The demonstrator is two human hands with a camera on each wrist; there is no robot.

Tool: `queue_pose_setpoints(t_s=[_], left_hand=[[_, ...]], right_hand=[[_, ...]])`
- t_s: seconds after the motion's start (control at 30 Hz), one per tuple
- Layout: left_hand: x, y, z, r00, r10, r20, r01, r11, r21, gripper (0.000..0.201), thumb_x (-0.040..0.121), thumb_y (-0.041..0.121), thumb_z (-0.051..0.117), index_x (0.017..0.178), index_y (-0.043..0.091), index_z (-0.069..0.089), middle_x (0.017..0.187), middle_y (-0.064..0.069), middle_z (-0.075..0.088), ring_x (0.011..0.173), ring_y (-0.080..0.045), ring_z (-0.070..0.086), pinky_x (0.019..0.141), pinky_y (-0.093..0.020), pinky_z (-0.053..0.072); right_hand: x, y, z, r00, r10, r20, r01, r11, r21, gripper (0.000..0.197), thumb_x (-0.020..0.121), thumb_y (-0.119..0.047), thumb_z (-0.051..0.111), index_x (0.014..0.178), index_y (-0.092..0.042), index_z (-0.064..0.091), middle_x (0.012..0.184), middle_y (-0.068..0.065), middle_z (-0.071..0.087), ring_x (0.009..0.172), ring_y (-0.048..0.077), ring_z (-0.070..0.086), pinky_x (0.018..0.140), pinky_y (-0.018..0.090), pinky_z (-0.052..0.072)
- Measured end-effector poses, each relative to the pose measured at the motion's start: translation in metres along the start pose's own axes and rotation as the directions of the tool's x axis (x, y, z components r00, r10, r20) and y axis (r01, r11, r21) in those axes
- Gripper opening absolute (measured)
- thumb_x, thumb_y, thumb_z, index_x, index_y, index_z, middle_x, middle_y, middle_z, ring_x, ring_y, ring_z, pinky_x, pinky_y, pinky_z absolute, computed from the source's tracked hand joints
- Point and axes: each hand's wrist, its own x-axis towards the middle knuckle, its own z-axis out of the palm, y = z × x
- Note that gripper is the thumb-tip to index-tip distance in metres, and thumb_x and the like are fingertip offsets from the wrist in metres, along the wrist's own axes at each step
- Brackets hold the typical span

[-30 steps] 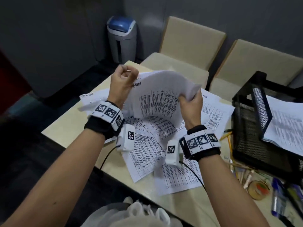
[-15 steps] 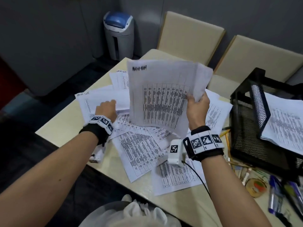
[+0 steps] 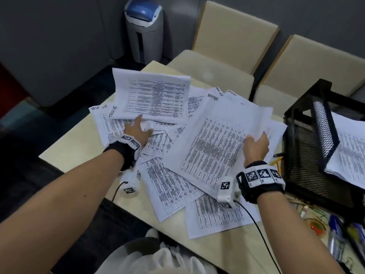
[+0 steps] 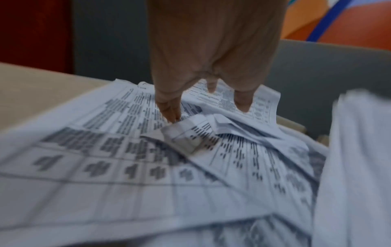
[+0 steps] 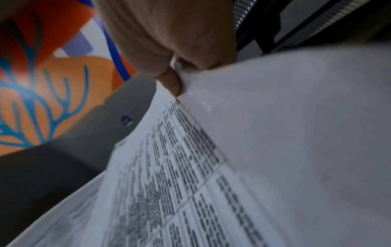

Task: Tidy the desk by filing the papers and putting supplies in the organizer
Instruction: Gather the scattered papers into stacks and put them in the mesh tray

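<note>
Printed sheets [image 3: 169, 180] lie scattered over the beige desk [image 3: 79, 147]. My left hand [image 3: 139, 125] rests on the pile with straight, spread fingers; the fingertips [image 4: 170, 115] touch a creased sheet [image 4: 190, 133], just below a curled-up sheet [image 3: 154, 99]. My right hand [image 3: 256, 140] pinches the right edge of a small sheaf of papers [image 3: 217, 147], which slopes low over the pile. In the right wrist view the thumb [image 5: 171, 83] presses on that sheaf [image 5: 285, 133]. The black mesh organizer [image 3: 304, 147] stands just right of my right hand, with papers [image 3: 349, 147] in its tray.
Pencils [image 3: 278, 161], a tape roll [image 3: 316, 226] and pens [image 3: 335, 234] lie on the desk at the front right, under and before the organizer. Two beige chairs [image 3: 227, 40] stand behind the desk. A grey bin [image 3: 144, 30] stands on the floor at the far left.
My left hand let go of the sheaf, dropped to the pile and reached forward with fingers spread. My right hand lowered the sheaf from upright to a low slope over the desk.
</note>
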Motion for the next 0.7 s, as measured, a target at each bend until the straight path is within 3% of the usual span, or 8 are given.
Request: queue_pose_setpoints(t_s=[0.07, 0.13, 0.2, 0.27, 0.4, 0.5, 0.6, 0.7], left_hand=[[0.011, 0.010, -0.005, 0.999, -0.038, -0.018, 0.033, 0.974, -0.225, 0.074, 0.089, 0.042, 0.056, 0.149, 0.022, 0.018, 0.134, -0.007, 0.041, 0.097, -0.027, 0.057, 0.075, -0.026, 0.056], [0.025, 0.017, -0.009, 0.996, -0.090, 0.016, 0.086, 0.865, -0.495, 0.060, 0.091, 0.040, 0.054, 0.142, 0.015, 0.036, 0.123, -0.010, 0.057, 0.093, -0.022, 0.063, 0.074, -0.024, 0.054], [0.034, 0.020, -0.015, 0.989, -0.138, 0.060, 0.144, 0.743, -0.653, 0.037, 0.097, 0.037, 0.045, 0.107, 0.012, 0.071, 0.061, 0.009, 0.072, 0.048, 0.006, 0.062, 0.051, -0.001, 0.044], [0.045, 0.016, -0.018, 0.972, -0.233, -0.012, 0.167, 0.729, -0.664, 0.038, 0.098, 0.028, 0.044, 0.075, 0.032, 0.074, 0.028, 0.034, 0.042, 0.032, 0.020, 0.045, 0.034, 0.002, 0.029], [0.053, 0.006, -0.026, 0.941, -0.309, -0.140, 0.137, 0.724, -0.677, 0.035, 0.095, 0.016, 0.042, 0.128, 0.009, 0.055, 0.026, 0.042, 0.031, 0.050, 0.001, 0.043, 0.030, -0.002, 0.034], [0.050, 0.011, -0.035, 0.934, -0.250, -0.254, 0.018, 0.746, -0.666, 0.037, 0.082, -0.005, 0.039, 0.098, 0.006, 0.071, 0.022, 0.011, 0.043, 0.030, -0.001, 0.038, 0.029, -0.009, 0.027], [0.036, 0.034, -0.039, 0.982, -0.066, -0.178, -0.059, 0.784, -0.618, 0.041, 0.078, -0.012, 0.036, 0.063, 0.014, 0.064, 0.025, 0.007, 0.040, 0.018, -0.005, 0.027, 0.030, -0.007, 0.018], [0.026, 0.063, -0.033, 0.990, 0.140, -0.026, -0.131, 0.829, -0.544, 0.041, 0.081, -0.014, 0.038, 0.058, 0.012, 0.059, 0.027, 0.008, 0.041, 0.021, -0.003, 0.028, 0.031, -0.010, 0.021]], right_hand=[[0.001, 0.019, 0.007, 0.992, 0.112, 0.065, -0.107, 0.992, -0.071, 0.046, 0.093, -0.003, 0.046, 0.138, -0.002, 0.037, 0.139, 0.016, 0.047, 0.126, 0.032, 0.047, 0.101, 0.033, 0.039], [0.003, 0.041, 0.017, 0.963, 0.235, 0.132, -0.216, 0.966, -0.145, 0.046, 0.087, -0.001, 0.053, 0.132, 0.002, 0.042, 0.134, 0.019, 0.051, 0.123, 0.035, 0.050, 0.102, 0.037, 0.042], [0.002, 0.057, 0.024, 0.932, 0.311, 0.184, -0.259, 0.930, -0.260, 0.042, 0.085, -0.003, 0.054, 0.125, 0.005, 0.047, 0.126, 0.022, 0.056, 0.118, 0.038, 0.053, 0.100, 0.041, 0.045], [0.004, 0.064, 0.026, 0.929, 0.309, 0.202, -0.227, 0.909, -0.348, 0.038, 0.087, -0.005, 0.051, 0.124, 0.005, 0.050, 0.114, 0.021, 0.058, 0.112, 0.035, 0.055, 0.089, 0.037, 0.045], [0.011, 0.051, 0.015, 0.976, 0.155, 0.154, -0.114, 0.963, -0.245, 0.036, 0.088, 0.000, 0.044, 0.123, -0.001, 0.054, 0.111, 0.018, 0.060, 0.101, 0.029, 0.056, 0.077, 0.027, 0.037], [0.020, 0.027, -0.006, 0.998, -0.030, 0.048, 0.038, 0.986, -0.162, 0.034, 0.091, 0.001, 0.042, 0.123, -0.001, 0.055, 0.120, 0.022, 0.059, 0.107, 0.029, 0.056, 0.077, 0.022, 0.038], [0.038, 0.010, -0.034, 0.974, -0.157, -0.161, 0.165, 0.985, 0.039, 0.038, 0.086, 0.005, 0.043, 0.121, 0.004, 0.056, 0.121, 0.022, 0.061, 0.098, 0.016, 0.052, 0.081, 0.016, 0.046], [0.051, 0.011, -0.047, 0.971, -0.074, -0.226, 0.119, 0.974, 0.193, 0.038, 0.084, 0.004, 0.044, 0.120, 0.003, 0.056, 0.123, 0.019, 0.061, 0.100, 0.015, 0.054, 0.094, 0.023, 0.047]])
